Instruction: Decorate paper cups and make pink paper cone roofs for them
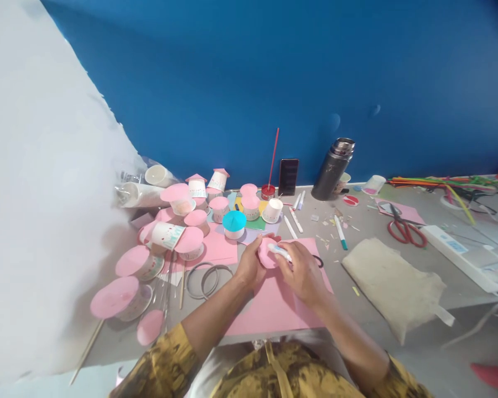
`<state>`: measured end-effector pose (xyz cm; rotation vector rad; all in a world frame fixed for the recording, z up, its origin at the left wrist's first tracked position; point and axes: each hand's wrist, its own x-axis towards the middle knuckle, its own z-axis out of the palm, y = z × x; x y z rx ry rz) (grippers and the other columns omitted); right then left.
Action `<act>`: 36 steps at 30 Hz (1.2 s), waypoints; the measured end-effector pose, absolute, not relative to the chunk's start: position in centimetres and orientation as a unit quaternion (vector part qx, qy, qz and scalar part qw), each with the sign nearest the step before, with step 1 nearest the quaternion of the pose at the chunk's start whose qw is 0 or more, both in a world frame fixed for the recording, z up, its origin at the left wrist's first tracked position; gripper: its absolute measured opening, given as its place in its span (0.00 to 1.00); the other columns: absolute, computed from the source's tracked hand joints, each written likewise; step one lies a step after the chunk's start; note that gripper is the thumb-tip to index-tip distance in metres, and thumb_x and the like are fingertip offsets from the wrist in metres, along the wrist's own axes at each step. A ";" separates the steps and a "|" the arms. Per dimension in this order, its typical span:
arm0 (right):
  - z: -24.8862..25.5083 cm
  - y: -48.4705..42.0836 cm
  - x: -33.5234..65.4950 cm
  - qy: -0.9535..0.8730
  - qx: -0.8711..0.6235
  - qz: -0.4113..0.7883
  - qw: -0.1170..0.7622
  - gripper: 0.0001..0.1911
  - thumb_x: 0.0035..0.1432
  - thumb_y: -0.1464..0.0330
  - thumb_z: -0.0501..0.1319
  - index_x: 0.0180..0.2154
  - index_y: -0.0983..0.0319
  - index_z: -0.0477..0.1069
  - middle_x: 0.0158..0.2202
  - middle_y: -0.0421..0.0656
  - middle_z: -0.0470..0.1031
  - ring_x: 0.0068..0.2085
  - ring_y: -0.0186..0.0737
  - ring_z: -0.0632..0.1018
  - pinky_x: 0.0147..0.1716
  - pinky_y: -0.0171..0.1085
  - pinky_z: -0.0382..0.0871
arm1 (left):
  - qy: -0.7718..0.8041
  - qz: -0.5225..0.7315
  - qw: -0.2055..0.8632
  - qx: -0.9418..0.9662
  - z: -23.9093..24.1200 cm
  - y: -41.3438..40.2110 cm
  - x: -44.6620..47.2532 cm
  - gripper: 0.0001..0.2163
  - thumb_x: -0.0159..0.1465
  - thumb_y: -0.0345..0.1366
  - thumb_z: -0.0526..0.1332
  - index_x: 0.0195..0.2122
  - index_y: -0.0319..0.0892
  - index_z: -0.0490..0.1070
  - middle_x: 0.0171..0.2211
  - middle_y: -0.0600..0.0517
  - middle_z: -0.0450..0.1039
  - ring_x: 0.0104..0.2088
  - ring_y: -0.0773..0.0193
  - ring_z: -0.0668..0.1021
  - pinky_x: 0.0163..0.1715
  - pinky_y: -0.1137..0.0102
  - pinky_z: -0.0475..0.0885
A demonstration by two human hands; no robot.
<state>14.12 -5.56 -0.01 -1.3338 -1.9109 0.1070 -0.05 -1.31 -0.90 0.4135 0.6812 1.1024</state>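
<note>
The pink paper disc (pixel 266 257) is held above the large pink sheet (pixel 282 309), over its far part. The left hand (pixel 251 264) grips the disc by its edge, and the right hand (pixel 302 272) grasps a white-and-blue tube (pixel 280 252), its tip at the disc. The right hand hides part of the tube, and a black loop (pixel 318 261) shows from behind that hand, over the sheet's right side. Both forearms cross in front of the sheet's sides.

Just left of the sheet lie two overlapping grey rings (pixel 188 283); farther left are thin rods (pixel 168 290) and a crowd of paper cups with pink discs (pixel 133 260), some tipped over. Just beyond the sheet stand a cup with a turquoise cone top (pixel 234 222) and a white cup (pixel 273 210). Farther beyond it are a red round container (pixel 268 192) with a red stick, an upright phone (pixel 289 177) and a dark bottle (pixel 333 170).

To the sheet's right, a beige cloth pouch (pixel 392 282) takes up much of the surface (pixel 340 298). Beyond the pouch, farther from the sheet, are red-handled scissors (pixel 406 232) and a white power strip (pixel 460 257). A teal-tipped marker (pixel 340 232) and paper scraps lie beyond the sheet's right corner.
</note>
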 end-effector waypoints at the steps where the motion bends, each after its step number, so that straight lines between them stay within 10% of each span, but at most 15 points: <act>1: -0.1 -5.4 13.8 -0.758 -0.524 0.027 0.388 0.10 0.72 0.68 0.55 0.48 0.61 0.74 0.42 0.50 0.81 0.45 0.49 0.80 0.45 0.43 0.74 | 0.311 0.509 0.776 0.205 -1.0 -1.5 0.1 0.18 0.66 0.47 0.64 0.45 0.37 0.79 0.47 0.39 0.82 0.50 0.50 0.81 0.54 0.58 0.74; 18: 0.2 -4.3 14.1 -0.714 -0.648 -0.015 0.265 0.10 0.72 0.64 0.59 0.42 0.61 0.78 0.38 0.47 0.84 0.40 0.48 0.83 0.38 0.39 0.67 | 0.435 0.525 0.565 0.465 -0.5 -2.4 0.0 0.19 0.67 0.51 0.60 0.43 0.42 0.83 0.59 0.40 0.77 0.63 0.46 0.72 0.64 0.54 0.62; 36: 2.0 -4.1 15.6 -0.660 -0.701 0.089 0.254 0.11 0.67 0.64 0.61 0.43 0.58 0.82 0.41 0.48 0.85 0.43 0.50 0.84 0.42 0.41 0.72 | 0.428 0.545 0.650 0.312 -0.8 -1.9 0.6 0.17 0.64 0.45 0.65 0.47 0.37 0.79 0.47 0.38 0.83 0.52 0.46 0.81 0.56 0.55 0.72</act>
